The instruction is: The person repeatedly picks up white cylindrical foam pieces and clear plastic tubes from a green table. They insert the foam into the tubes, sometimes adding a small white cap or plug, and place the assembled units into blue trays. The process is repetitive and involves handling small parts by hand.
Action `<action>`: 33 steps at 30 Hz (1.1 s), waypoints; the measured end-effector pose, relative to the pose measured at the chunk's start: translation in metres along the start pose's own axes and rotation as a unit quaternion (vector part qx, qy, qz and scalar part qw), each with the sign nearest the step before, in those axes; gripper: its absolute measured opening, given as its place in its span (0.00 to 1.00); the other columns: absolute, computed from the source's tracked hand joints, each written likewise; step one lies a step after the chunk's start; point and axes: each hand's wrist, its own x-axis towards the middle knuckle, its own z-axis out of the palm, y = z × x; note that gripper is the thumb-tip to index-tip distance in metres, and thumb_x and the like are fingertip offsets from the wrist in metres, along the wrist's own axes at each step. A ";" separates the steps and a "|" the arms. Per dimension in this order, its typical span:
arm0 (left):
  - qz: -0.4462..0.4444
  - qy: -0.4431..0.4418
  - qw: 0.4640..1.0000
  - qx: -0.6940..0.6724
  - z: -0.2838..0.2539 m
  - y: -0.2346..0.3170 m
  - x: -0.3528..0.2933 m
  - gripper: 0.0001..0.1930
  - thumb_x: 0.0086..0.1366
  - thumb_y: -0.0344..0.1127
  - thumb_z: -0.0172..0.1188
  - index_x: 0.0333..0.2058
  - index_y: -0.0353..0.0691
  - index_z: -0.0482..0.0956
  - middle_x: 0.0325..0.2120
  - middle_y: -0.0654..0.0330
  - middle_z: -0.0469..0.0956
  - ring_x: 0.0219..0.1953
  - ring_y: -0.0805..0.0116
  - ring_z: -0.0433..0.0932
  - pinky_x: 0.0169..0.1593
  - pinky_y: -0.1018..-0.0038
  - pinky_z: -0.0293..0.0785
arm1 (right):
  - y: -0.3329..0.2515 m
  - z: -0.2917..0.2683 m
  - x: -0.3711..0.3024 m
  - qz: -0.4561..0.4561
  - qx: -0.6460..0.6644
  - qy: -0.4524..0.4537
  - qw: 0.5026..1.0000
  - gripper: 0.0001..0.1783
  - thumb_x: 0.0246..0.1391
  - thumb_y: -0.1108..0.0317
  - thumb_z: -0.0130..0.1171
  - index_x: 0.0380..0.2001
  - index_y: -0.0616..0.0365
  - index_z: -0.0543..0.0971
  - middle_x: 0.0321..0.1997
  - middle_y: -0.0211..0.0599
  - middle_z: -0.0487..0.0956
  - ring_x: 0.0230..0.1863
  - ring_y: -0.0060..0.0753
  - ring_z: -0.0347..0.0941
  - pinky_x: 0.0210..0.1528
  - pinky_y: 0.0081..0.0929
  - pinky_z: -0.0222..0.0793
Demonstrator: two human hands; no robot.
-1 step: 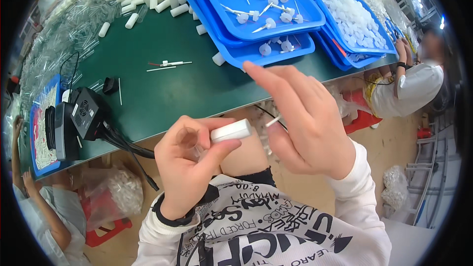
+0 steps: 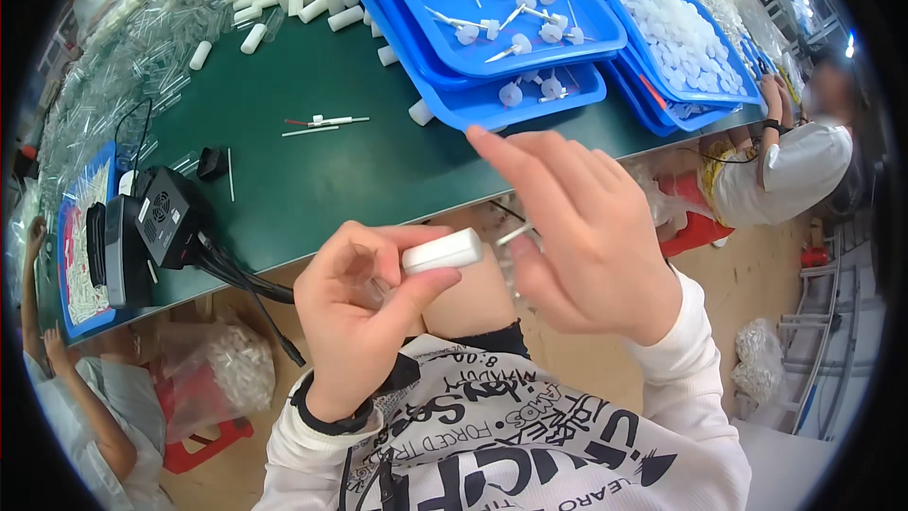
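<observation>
My left hand (image 2: 355,308) is closed, thumb and fingers gripping a short white plastic cylinder (image 2: 443,253) whose round end points right. Part of something clear shows between those fingers, but I cannot make out what it is. My right hand (image 2: 582,237) pinches a thin white stick (image 2: 514,235) low between thumb and fingers, its index finger stretched out toward the table edge. The stick's tip sits just right of the cylinder, apart from it. The rest of the stick is hidden by the hand.
On the green table (image 2: 284,185) lie a few thin white and red pieces (image 2: 324,121). White cylinders (image 2: 312,5) and clear tubes (image 2: 104,95) are heaped beyond. Blue trays (image 2: 463,114) hold white wheeled parts and discs. A black device (image 2: 170,213) with cables stands left. Co-workers sit at both sides.
The stick's tip has come left, closer to the cylinder, and more of it shows. My right hand has shifted slightly; my left hand has hardly moved.
</observation>
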 end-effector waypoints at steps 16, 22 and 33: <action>0.010 0.030 0.999 0.026 0.003 -0.005 0.004 0.16 0.48 0.18 0.64 0.21 0.39 0.62 0.34 0.46 0.79 0.38 0.68 0.77 0.42 0.75 0.73 | 0.001 0.014 -0.001 0.007 -0.212 -0.023 0.977 0.35 0.26 0.69 0.51 0.47 0.70 0.72 0.33 0.36 0.71 0.25 0.31 0.62 0.26 0.27 0.55; -0.003 0.025 1.000 0.011 0.003 -0.007 0.004 0.16 0.48 0.18 0.63 0.21 0.39 0.63 0.34 0.47 0.79 0.37 0.69 0.77 0.41 0.76 0.73 | 0.002 0.013 -0.003 0.010 -0.230 -0.033 0.972 0.35 0.27 0.69 0.51 0.47 0.70 0.72 0.32 0.35 0.70 0.24 0.30 0.61 0.26 0.26 0.54; 0.027 0.047 0.997 0.058 0.008 -0.016 0.004 0.15 0.49 0.17 0.63 0.22 0.38 0.63 0.35 0.47 0.78 0.38 0.69 0.77 0.41 0.76 0.73 | 0.000 0.018 -0.007 0.040 0.060 0.045 0.996 0.34 0.33 0.80 0.54 0.52 0.68 0.65 0.49 0.45 0.69 0.29 0.31 0.66 0.33 0.26 0.62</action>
